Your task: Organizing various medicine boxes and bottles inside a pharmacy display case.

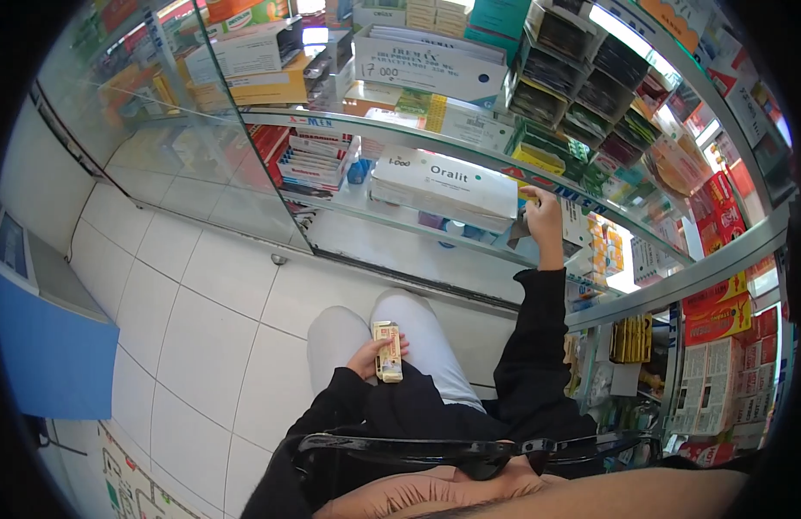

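Observation:
My left hand (366,359) rests on my lap and grips a small cream and yellow carton (388,353) with red print. My right hand (544,217) reaches into the glass display cabinet, at the right end of a long white box (445,185) bearing print and a handwritten price. Its fingertips are by that box's end and a yellow item behind it. A dark grey piece (518,231) shows below the fingers; whether I hold it cannot be made out. The white box lies on a glass shelf (355,204).
Cartons in an open tray (316,159) stand left of the white box. A large white box (429,65) is on the shelf above. A sliding glass pane (199,149) covers the cabinet's left side. Stacked cartons (705,383) fill shelves to my right. A blue cabinet (69,350) stands left on the tiled floor (199,324).

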### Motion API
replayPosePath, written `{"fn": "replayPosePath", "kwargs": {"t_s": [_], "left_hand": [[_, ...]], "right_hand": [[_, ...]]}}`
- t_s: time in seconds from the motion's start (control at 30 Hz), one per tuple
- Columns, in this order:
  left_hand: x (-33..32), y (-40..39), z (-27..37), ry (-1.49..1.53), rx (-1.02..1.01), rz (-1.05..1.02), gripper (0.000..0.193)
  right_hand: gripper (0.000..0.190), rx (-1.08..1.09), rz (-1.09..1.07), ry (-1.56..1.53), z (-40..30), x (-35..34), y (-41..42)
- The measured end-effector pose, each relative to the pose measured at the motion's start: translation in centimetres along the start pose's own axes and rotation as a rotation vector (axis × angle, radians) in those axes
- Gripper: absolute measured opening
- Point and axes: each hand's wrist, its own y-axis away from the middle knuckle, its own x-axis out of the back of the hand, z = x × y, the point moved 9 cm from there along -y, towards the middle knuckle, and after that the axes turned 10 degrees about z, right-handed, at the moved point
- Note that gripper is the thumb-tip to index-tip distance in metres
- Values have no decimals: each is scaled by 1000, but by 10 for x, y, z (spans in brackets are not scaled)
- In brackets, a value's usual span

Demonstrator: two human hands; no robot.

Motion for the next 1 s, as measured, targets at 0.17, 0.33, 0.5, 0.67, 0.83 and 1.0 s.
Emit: {"fn": "replayPosePath", "kwargs": {"t_s": [0.17, 0.33, 0.5, 0.67, 0.83, 1.0], "left_hand": [[-3, 3, 2, 18, -6, -57, 39], [-3, 1, 2, 8, 5, -63, 38], [8, -5, -4, 30, 52, 17, 38], [12, -7, -6, 20, 63, 4, 39], [14, -16, -4, 37, 60, -16, 37], [16, -24, -9, 52, 110, -37, 40]], "right_hand": [[29, 7, 12, 180, 17, -28, -36], [30, 70, -86, 193, 18, -28, -47], [32, 12, -58, 193, 29, -33, -35], [32, 113, 40, 201, 17, -30, -20], [39, 161, 58, 54, 0, -20, -18], [40, 182, 109, 28, -6, -17, -14]]}}
